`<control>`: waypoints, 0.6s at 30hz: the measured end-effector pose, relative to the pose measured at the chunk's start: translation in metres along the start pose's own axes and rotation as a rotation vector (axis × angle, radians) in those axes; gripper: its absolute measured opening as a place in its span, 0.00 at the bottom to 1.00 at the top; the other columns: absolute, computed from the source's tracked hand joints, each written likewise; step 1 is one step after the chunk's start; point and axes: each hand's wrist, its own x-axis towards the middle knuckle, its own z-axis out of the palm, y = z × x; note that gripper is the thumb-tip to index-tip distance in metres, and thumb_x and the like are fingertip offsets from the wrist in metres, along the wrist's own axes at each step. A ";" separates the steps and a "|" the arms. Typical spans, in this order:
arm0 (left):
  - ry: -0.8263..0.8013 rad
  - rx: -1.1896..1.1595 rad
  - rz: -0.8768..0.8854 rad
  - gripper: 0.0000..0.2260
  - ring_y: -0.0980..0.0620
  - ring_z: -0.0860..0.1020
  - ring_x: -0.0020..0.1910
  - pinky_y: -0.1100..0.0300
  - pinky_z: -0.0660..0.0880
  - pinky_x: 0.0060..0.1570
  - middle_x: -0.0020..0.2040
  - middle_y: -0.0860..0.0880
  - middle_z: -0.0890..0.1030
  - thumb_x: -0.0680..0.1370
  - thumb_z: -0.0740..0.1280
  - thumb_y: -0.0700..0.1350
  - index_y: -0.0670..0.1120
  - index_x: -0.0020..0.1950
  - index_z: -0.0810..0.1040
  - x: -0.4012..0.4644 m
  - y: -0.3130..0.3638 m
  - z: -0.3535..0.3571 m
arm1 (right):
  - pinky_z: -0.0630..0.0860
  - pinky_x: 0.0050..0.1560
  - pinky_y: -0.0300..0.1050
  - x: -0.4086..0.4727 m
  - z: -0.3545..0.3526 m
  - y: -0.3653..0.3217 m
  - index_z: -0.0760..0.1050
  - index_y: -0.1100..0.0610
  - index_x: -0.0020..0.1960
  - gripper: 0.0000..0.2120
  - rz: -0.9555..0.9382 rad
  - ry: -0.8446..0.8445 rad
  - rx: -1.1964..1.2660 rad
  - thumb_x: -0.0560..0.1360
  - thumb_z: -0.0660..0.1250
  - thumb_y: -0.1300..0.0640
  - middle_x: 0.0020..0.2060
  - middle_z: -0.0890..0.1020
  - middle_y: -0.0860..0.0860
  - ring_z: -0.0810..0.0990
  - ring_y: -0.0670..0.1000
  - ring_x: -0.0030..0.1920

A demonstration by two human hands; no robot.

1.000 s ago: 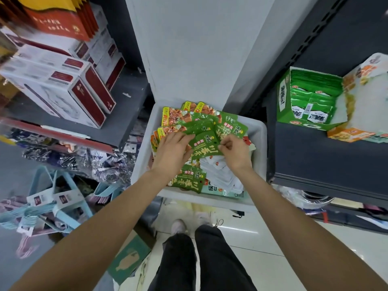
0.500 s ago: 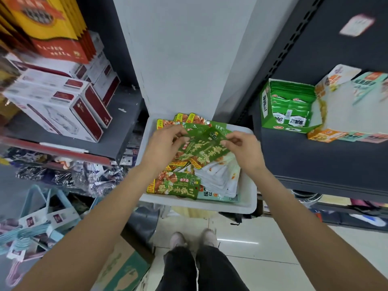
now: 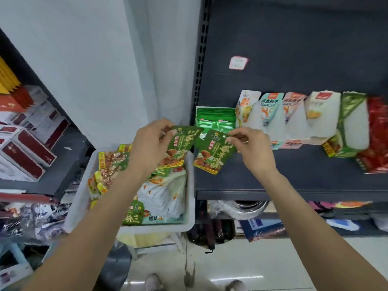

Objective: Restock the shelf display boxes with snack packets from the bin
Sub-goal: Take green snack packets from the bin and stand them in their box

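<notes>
My left hand [image 3: 153,143] grips a bunch of dark green snack packets [image 3: 180,141] by their top edge, above the white bin [image 3: 190,185]. My right hand [image 3: 249,148] pinches another dark green packet [image 3: 212,154] by its top right corner, held just over the front left of the dark shelf [image 3: 294,181]. Behind both hands stands a green display box [image 3: 216,118] filled with shiny green packets. The bin holds orange-green packets on its left, white packets [image 3: 165,194] in the middle and one green packet [image 3: 134,213] at the front.
A row of open display boxes runs along the shelf to the right: pastel ones [image 3: 273,116], a white one [image 3: 321,116], a green one [image 3: 348,131] and a red one [image 3: 375,135]. Red-and-white boxes [image 3: 25,148] fill the left shelf. A white pillar [image 3: 105,70] rises behind the bin.
Both hands have lifted the green packets out of the bin and up toward the shelf. The packets have split between the hands. The view has tilted up and right, showing more display boxes.
</notes>
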 end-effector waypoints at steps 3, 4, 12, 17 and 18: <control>0.054 -0.039 -0.001 0.05 0.50 0.76 0.39 0.58 0.73 0.43 0.42 0.48 0.79 0.79 0.64 0.42 0.44 0.51 0.78 0.004 0.051 0.036 | 0.69 0.40 0.26 0.004 -0.056 0.028 0.80 0.54 0.44 0.03 -0.016 0.042 0.037 0.74 0.69 0.60 0.37 0.81 0.44 0.76 0.35 0.36; 0.067 -0.052 0.006 0.05 0.51 0.75 0.39 0.58 0.73 0.43 0.43 0.48 0.79 0.79 0.64 0.42 0.44 0.51 0.78 0.005 0.069 0.049 | 0.69 0.40 0.26 0.005 -0.076 0.037 0.80 0.53 0.44 0.03 -0.018 0.048 0.045 0.74 0.69 0.60 0.37 0.80 0.42 0.76 0.35 0.36; 0.117 -0.109 0.133 0.07 0.55 0.74 0.42 0.73 0.67 0.42 0.48 0.50 0.79 0.79 0.63 0.39 0.45 0.54 0.78 0.024 0.177 0.149 | 0.74 0.42 0.41 0.010 -0.205 0.119 0.82 0.55 0.48 0.04 -0.045 0.047 -0.122 0.75 0.69 0.57 0.42 0.82 0.45 0.76 0.44 0.38; 0.061 -0.164 0.191 0.05 0.58 0.75 0.37 0.76 0.69 0.39 0.44 0.52 0.78 0.78 0.65 0.39 0.43 0.52 0.78 0.051 0.231 0.200 | 0.70 0.39 0.26 0.026 -0.255 0.167 0.82 0.58 0.47 0.04 -0.021 0.102 -0.108 0.74 0.70 0.61 0.38 0.80 0.43 0.76 0.38 0.36; 0.052 -0.170 0.205 0.05 0.57 0.76 0.38 0.75 0.69 0.40 0.43 0.53 0.78 0.78 0.65 0.39 0.43 0.51 0.78 0.058 0.240 0.210 | 0.70 0.39 0.26 0.032 -0.263 0.175 0.82 0.59 0.46 0.03 -0.014 0.117 -0.100 0.74 0.70 0.61 0.38 0.80 0.43 0.76 0.38 0.36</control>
